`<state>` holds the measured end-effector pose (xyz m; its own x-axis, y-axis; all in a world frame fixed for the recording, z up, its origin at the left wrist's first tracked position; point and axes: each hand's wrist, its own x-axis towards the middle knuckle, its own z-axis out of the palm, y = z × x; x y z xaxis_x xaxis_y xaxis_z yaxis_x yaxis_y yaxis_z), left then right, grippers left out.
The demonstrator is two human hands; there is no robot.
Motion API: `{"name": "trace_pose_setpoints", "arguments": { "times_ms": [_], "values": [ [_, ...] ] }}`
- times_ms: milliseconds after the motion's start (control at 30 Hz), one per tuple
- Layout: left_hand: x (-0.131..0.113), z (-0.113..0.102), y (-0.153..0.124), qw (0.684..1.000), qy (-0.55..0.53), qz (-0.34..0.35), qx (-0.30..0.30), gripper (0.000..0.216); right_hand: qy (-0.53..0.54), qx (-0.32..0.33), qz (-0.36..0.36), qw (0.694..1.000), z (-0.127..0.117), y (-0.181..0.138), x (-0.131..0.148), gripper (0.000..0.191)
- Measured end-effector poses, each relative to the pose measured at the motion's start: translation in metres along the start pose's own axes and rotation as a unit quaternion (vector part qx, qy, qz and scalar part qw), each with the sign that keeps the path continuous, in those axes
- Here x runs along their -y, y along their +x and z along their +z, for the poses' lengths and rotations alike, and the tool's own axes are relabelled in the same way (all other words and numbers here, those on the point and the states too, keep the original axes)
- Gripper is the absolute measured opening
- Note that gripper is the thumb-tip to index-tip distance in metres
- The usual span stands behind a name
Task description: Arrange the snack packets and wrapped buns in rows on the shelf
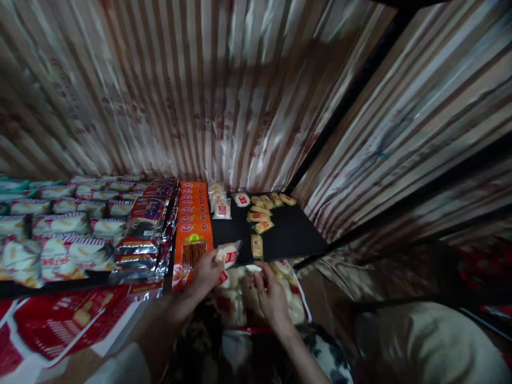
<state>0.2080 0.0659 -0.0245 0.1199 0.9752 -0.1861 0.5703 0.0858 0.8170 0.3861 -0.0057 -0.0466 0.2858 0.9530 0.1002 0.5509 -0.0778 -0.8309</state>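
Note:
My left hand [206, 274] is closed on a small clear snack packet with a red label [228, 254], held at the front edge of a black shelf [294, 234]. My right hand [272, 293] reaches into a large clear bag of similar packets [294, 306] just below the shelf edge, fingers curled among them; what they hold I cannot make out. On the shelf lie several small yellow-wrapped snack packets [258, 216] and a short row of white packets with red labels [221, 208].
Orange boxes [193, 213] stand in a row left of the open shelf space. Silver foil packs [146, 226] and white bread-like packets [60, 229] fill the left. A red and white carton [60, 320] sits below. Striped sheeting walls the back and right.

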Motion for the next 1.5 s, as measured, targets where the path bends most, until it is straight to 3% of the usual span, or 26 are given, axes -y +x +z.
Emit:
{"name": "trace_pose_setpoints", "arguments": {
  "times_ms": [167, 267, 400, 533, 700, 767, 933, 1100, 1500],
  "values": [
    [-0.013, -0.014, 0.005, 0.993, 0.082, 0.065, 0.062, 0.034, -0.072, -0.052, -0.130, 0.988, -0.006, 0.017, 0.004, 0.050],
    [-0.024, -0.020, 0.007, 0.974, 0.144, 0.127, 0.123, 0.037, -0.089, 0.010, -0.158, 0.983, -0.009, 0.027, 0.013, 0.049],
    [-0.038, -0.025, 0.014, 0.966, 0.141, 0.161, 0.148, 0.035, -0.058, 0.101, -0.107, 0.987, -0.006, 0.039, 0.015, 0.038],
    [-0.045, -0.024, 0.028, 0.978, 0.111, 0.143, 0.105, 0.031, 0.001, 0.099, -0.049, 0.994, 0.002, 0.056, 0.013, 0.037],
    [-0.039, -0.012, 0.046, 0.988, 0.050, 0.122, -0.083, 0.048, 0.000, 0.094, -0.053, 0.994, 0.016, 0.102, 0.019, 0.036],
    [-0.035, -0.005, 0.049, 0.984, 0.055, 0.118, -0.123, 0.050, -0.021, 0.077, -0.035, 0.996, 0.025, 0.124, 0.021, 0.031],
    [-0.031, 0.007, 0.054, 0.985, 0.132, 0.085, -0.076, 0.046, -0.090, 0.070, -0.002, 0.993, 0.048, 0.167, 0.024, 0.021],
    [-0.033, 0.011, 0.067, 0.976, 0.199, 0.079, -0.028, 0.049, -0.115, 0.084, 0.005, 0.990, 0.070, 0.189, 0.024, 0.022],
    [-0.024, 0.019, 0.092, 0.975, 0.205, 0.085, 0.018, 0.052, -0.244, 0.064, 0.043, 0.967, 0.091, 0.198, 0.029, 0.042]
  ]
}}
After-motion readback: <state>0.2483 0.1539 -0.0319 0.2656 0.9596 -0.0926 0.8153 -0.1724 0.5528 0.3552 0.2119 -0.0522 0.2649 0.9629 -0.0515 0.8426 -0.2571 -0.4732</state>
